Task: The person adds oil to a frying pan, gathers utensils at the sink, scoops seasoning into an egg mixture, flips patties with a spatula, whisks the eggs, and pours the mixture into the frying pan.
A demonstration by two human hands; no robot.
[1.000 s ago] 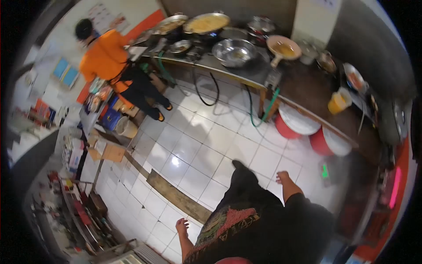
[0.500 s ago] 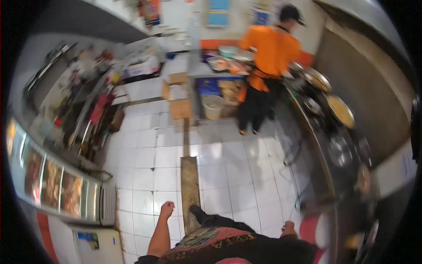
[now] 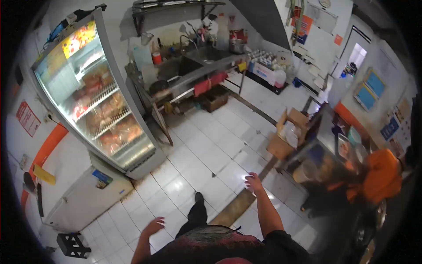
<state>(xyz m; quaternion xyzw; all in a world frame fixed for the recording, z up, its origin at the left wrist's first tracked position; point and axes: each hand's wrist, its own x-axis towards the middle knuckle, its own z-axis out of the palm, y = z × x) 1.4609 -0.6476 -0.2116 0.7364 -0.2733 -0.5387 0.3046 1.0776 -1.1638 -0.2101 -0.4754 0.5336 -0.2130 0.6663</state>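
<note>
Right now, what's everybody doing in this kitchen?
The person wearing the camera is upright on the tiled floor. The left hand and right hand hold nothing. The nearest thing past the right hand is an open cardboard box. At the right, someone in orange is near a counter; their hands can't be made out.

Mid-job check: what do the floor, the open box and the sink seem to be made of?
Floor: white tiles, probably glazed ceramic, judging by the dark joints and glossy light reflections. Open box: apparently plain brown cardboard, matt, with thin flaps folded outward. Sink: probably stainless steel, from its grey metallic sheen, though its dull look leaves the exact metal open.
</note>
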